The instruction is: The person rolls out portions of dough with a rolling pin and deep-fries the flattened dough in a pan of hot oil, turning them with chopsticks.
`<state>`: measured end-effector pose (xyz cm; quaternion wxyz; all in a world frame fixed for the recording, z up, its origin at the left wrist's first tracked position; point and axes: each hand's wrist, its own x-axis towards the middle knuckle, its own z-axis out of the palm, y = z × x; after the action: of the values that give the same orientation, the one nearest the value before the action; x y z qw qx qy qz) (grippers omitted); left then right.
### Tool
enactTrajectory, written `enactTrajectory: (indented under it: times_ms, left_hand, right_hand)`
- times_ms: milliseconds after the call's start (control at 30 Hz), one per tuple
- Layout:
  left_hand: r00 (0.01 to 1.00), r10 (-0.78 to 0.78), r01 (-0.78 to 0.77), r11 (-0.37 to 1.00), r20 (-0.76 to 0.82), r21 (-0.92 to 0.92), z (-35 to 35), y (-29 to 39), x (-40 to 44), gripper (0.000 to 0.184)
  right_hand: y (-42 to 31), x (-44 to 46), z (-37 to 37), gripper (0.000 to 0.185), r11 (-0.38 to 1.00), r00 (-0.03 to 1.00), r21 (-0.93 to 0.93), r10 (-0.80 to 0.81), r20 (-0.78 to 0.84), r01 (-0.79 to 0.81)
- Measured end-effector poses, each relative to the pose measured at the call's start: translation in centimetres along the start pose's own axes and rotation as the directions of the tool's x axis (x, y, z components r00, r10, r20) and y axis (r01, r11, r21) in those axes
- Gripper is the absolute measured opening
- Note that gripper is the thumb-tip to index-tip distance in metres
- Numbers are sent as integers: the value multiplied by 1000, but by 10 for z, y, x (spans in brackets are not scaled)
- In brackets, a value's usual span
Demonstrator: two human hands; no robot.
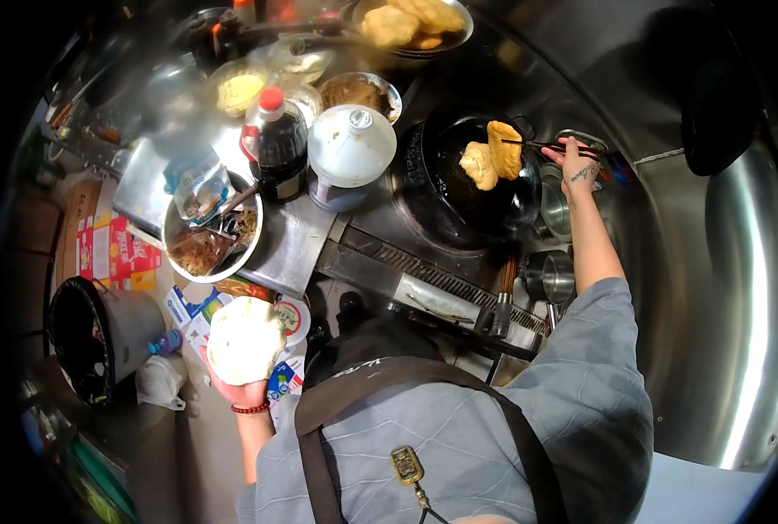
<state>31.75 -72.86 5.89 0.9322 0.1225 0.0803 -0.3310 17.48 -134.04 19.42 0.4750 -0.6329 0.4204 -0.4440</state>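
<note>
My right hand [578, 168] grips a pair of dark chopsticks [537, 145] over the black wok [459, 205]. Their tips hold a golden fried flatbread [504, 150] on edge. A second, paler piece of fried dough [479, 166] touches it in the wok. On my left hand [224, 382], low at the left, rests a round, flat piece of raw dough [247, 339], bright white in the light. The dough hides most of that hand's fingers. A red bead bracelet is on the wrist.
A bowl of fried breads [415, 26] stands behind the wok. Left of the stove are a lidded white container [351, 144], a red-capped dark bottle [281, 144] and a white bucket [260, 236]. A lined bin [131, 323] stands on the floor; metal pots [550, 275] sit at right.
</note>
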Motion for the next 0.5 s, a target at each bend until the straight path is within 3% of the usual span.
enactTrajectory:
  times_ms: [33,100,333,400,433,500]
  left_hand:
    - [1000,1,-1,1000,-3,0,3,-1,0,63]
    - [967,8,-28,997,-255,-73,21,-3,-1,63]
    - [966,35,-46,998,-258,-37,31,-8,-2,62]
    - [935,34,-50,998,-353,-38,39,-11,1,62]
    - [939,36,-53,998,-342,-40,28,-11,2,62]
    - [998,-1,1,1000,67,-3,1,-10,2,63]
  right_hand:
    - [4,3,0,19,1000,1000,-2,2,2,-2]
    - [9,4,2,20,1000,999,-14,-19,-30,19]
    - [22,11,1,21,999,999,-3,46,-10,-46]
    - [19,10,3,24,998,1000,-63,17,10,-17]
    - [17,10,3,24,998,1000,-56,6,8,-6]
    - [12,9,4,23,997,999,-70,19,31,-16]
